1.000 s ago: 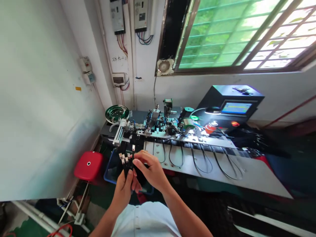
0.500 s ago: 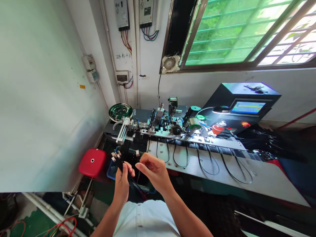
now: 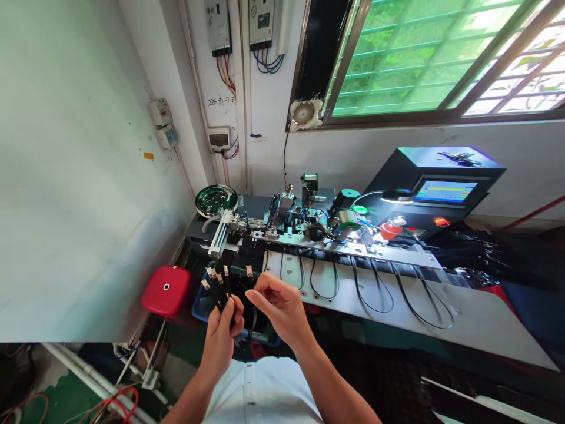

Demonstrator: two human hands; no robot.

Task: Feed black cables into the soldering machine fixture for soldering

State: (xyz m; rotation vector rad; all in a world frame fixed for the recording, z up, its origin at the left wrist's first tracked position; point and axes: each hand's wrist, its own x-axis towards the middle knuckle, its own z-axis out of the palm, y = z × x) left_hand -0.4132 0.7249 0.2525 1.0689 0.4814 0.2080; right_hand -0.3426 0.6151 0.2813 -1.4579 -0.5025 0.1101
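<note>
My left hand [image 3: 224,327] is closed around a bunch of black cables [image 3: 228,288], whose small silvery metal plugs [image 3: 212,273] fan out above the fingers. Just right of it, my right hand [image 3: 285,306] pinches thumb against forefinger by a single black cable with a metal plug [image 3: 249,271] standing upright. The fingers partly hide that cable. Both hands are in front of the machine [image 3: 286,235], over a blue bin [image 3: 198,309] whose contents are mostly dark and hard to make out.
Looped black cables [image 3: 324,297] hang from the machine's rail over a pale bench top [image 3: 477,318]. A green bowl feeder [image 3: 216,200] stands at the left end, a lit screen [image 3: 446,191] at the right. A red stool [image 3: 166,291] is beside the bin.
The cable bunch in my left hand has spread, with one plug now apart from the others. My left hand has shifted slightly right and down; the plug by my right hand stands a little higher.
</note>
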